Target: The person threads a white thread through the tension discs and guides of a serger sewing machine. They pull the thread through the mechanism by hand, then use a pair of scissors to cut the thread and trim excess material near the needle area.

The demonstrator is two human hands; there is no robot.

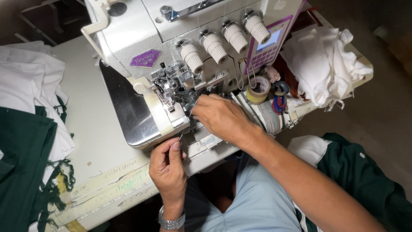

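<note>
Both hands busy at the bench edge; my left hand (168,165) pinches a fine thread (182,134); my right hand (221,117) reaches, fingers curled, into the overlock machine (180,56) beside its presser foot (168,96); too hard a tug might snap the thread.

garment sewing workshop. evidence: industrial overlock machine (180,56) with four thread tension knobs, centre of frame; stacked white and green cut cloth (25,111) at left; measuring tape strips along desk (86,129) front edge.
</note>
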